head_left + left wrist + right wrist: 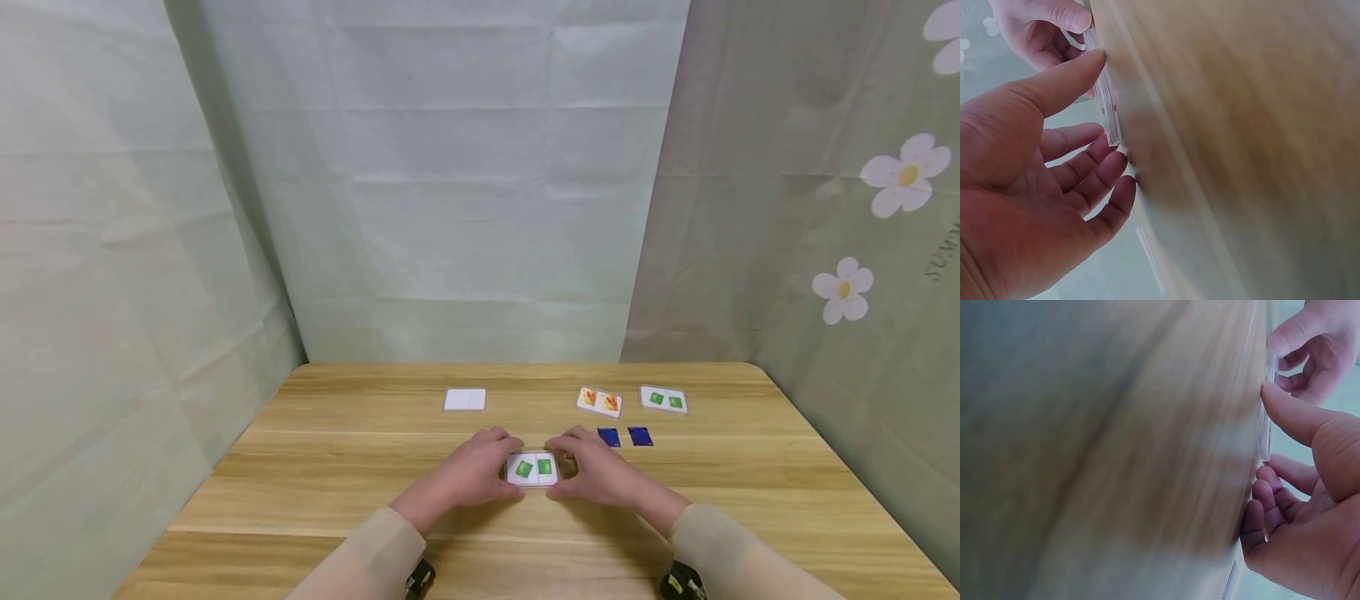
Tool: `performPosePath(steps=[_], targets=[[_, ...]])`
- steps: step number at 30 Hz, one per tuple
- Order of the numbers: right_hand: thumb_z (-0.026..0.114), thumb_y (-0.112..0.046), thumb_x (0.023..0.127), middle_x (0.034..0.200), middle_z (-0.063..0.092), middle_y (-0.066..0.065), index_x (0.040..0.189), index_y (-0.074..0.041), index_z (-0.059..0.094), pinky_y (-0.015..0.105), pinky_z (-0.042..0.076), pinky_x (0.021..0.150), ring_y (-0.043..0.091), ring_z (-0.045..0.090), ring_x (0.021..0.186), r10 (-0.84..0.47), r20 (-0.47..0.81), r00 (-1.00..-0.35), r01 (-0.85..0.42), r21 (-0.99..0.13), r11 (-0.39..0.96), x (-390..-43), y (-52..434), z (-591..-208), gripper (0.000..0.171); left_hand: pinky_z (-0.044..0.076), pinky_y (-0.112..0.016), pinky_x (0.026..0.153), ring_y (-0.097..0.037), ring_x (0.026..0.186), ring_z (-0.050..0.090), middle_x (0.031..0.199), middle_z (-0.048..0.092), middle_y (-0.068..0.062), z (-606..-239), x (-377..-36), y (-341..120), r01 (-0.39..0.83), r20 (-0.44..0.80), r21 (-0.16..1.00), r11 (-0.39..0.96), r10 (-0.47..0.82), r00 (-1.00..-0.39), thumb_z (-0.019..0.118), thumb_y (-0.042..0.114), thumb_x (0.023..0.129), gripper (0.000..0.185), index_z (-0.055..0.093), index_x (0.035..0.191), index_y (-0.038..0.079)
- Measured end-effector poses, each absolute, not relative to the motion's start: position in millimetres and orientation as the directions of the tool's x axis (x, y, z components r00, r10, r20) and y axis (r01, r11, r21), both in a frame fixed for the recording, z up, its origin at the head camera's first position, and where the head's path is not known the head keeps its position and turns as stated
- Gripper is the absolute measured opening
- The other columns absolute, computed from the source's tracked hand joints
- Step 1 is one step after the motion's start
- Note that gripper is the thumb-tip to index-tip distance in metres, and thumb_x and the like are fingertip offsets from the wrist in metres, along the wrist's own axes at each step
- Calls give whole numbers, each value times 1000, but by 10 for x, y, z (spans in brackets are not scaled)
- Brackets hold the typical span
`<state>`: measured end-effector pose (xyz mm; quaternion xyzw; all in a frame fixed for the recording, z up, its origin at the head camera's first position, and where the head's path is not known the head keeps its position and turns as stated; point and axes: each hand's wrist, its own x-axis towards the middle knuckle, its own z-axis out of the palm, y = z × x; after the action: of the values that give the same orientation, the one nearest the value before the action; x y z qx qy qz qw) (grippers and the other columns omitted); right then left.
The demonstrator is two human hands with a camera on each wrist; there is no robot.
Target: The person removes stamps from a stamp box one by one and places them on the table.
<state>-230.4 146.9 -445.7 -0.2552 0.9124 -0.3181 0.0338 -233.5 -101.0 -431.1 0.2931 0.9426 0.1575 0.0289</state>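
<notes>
A clear-edged flat holder (532,478) lies low at the table's front middle, its two white halves each bearing a green square. My left hand (474,468) grips its left end, thumb on the near edge and fingers on the far side. The right end is held the same way by my right hand (600,471). From the left wrist, the holder's transparent edge (1109,109) shows between thumb and fingers. The right wrist view shows the holder's side (1266,434) edge-on, close to the tabletop.
Two dark blue square cards (641,436) lie just beyond my right hand. Farther back are a blank white holder (465,400), one with orange pictures (599,402) and one with green squares (663,399). Cloth curtains (465,183) enclose the wooden table (337,467).
</notes>
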Motion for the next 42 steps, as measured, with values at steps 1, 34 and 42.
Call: performPosePath(steps=[1, 34, 42], targets=[[98, -27, 86, 128, 64, 11, 141, -1, 70, 52, 54, 96, 28, 59, 114, -489, 101, -866, -446, -598, 666, -2306, 1470, -4457, 68, 54, -34, 98, -18, 115, 60, 133, 67, -7, -4314, -2338, -1010, 541, 37, 316, 779, 560, -828, 96, 33, 89, 67, 69, 143, 4], [97, -27, 88, 126, 62, 6, 133, -8, 73, 49, 50, 95, 26, 56, 113, -511, 78, -856, -441, -626, 643, -2340, 1489, -4477, 55, 52, -28, 89, -11, 101, 54, 121, 64, -1, -4297, -2374, -989, 518, 4, 352, 780, 552, -834, 92, 32, 93, 53, 75, 136, 7], [97, -27, 88, 126, 62, 7, 133, -8, 73, 51, 50, 96, 26, 56, 113, -519, 73, -851, -442, -634, 635, -2334, 1488, -4473, 54, 52, -28, 87, -11, 100, 54, 120, 65, -2, -4289, -2377, -1002, 524, 3, 377, 764, 565, -825, 93, 31, 92, 52, 75, 134, 6]])
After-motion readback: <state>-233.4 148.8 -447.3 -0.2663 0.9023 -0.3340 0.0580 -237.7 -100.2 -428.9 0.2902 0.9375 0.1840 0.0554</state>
